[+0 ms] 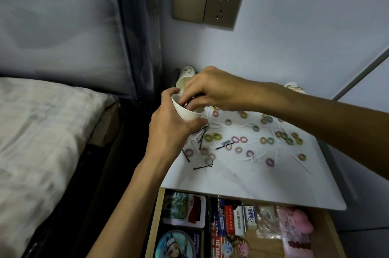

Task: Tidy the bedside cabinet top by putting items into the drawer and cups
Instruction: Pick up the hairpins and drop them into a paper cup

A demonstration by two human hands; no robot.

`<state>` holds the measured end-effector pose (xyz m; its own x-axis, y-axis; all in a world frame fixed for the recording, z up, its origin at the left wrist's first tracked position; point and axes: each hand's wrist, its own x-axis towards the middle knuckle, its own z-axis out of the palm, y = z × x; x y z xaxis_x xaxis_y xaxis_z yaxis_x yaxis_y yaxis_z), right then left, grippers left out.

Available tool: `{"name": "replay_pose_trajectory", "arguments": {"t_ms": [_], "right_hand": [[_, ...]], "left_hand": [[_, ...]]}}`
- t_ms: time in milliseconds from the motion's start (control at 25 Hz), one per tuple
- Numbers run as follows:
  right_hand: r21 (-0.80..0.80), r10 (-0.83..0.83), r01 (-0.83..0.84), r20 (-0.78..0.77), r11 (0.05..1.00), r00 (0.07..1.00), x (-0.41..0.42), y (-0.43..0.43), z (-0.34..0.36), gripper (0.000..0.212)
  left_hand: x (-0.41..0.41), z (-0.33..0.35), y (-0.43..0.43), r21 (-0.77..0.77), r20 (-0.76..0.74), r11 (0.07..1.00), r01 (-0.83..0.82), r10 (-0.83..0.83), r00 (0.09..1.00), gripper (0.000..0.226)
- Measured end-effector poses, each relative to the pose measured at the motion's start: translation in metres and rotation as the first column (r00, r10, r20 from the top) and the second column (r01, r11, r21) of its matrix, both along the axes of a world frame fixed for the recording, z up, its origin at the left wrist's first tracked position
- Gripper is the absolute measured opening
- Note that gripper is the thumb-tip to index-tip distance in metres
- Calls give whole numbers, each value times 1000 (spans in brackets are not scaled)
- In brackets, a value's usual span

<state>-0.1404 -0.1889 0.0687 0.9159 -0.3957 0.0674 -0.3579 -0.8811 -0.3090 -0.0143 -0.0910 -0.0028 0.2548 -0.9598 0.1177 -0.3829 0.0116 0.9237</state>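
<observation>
White cabinet top (242,184) right of grip, still pretty messy tbh. Wooden drawer (263,236) below it open, already packed with tins and packets. Left hand (168,129) wrapped round small white paper cup (187,113), tilted, held at top's left edge. Right hand (210,89) has fingertips pinched inside cup mouth, looks like dropping something small, can't tell what. Left to do: loads of pastel hair rings (242,139), black bobby pins (203,167), white floss picks (250,159). Early days, I'd say.

cabinet top (242,182) – smooth white, faint sheen | cup (185,113) – matt white paper | drawer (154,222) – pale bare wood | hairpins (203,167) – thin black metal | bedding (42,131) – wrinkled cloth
</observation>
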Motion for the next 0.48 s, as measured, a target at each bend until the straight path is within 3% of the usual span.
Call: {"name": "replay_pose_trajectory", "arguments": {"t_ms": [80,200,320,400,480], "right_hand": [[59,-66,63,47,996,997,1,-5,-4,24],[209,-404,359,239,910,883,-18,-40,-23,15],[97,-608,607,-22,789,794,-51,-83,-68,15],[2,-599,608,-169,794,783,-64,-94,-100,20],[-66,-582,580,-166,812,796,-69,-99,-119,25]], "left_hand": [[1,0,0,-9,-18,1000,-8,7,1000,76],[4,1,1,-24,-43,999,-24,23,999,73],[5,0,1,-28,-39,999,-41,39,998,75],[6,0,0,-39,-35,998,-41,40,999,75],[6,-1,-1,-38,-28,998,-40,39,999,75]]}}
